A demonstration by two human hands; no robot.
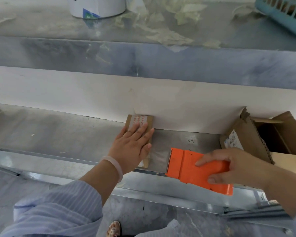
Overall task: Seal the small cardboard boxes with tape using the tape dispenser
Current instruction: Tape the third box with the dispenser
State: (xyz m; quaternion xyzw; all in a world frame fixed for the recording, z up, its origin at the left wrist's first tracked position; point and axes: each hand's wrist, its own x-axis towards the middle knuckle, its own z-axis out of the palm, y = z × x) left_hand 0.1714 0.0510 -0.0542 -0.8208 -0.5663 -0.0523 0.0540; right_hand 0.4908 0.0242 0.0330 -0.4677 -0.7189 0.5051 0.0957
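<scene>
While a length of clear tape [159,157] is drawn off to the right, the small cardboard box [139,119] is pinned to the metal surface [58,134] by the left hand [133,146]. No grip is closed on that side: the fingers are laid out straight on the lid and the palm is pressed down. This is judged to be done so that the box is not dragged by the pull of the tape. The far end of the box is set against the white back panel [92,94], which is taken to brace it as well. A white strip with red print is seen along the lid, partly covered by the fingers.

The orange tape dispenser [186,166] is held in the right hand [237,166], with a closed grip: fingers over the top face, thumb along the near edge. Its mouth is turned toward the box and kept low, just beside the front edge of the surface, so that the tape is held taut. Cutting is judged to be the step in hand.

A large open carton [246,134] is noted to the right, near the dispenser hand; little room for a wider pull is left there. On the upper shelf, well apart, a white roll [96,6], tape scraps [169,31] and a blue basket [284,12] are recorded.
</scene>
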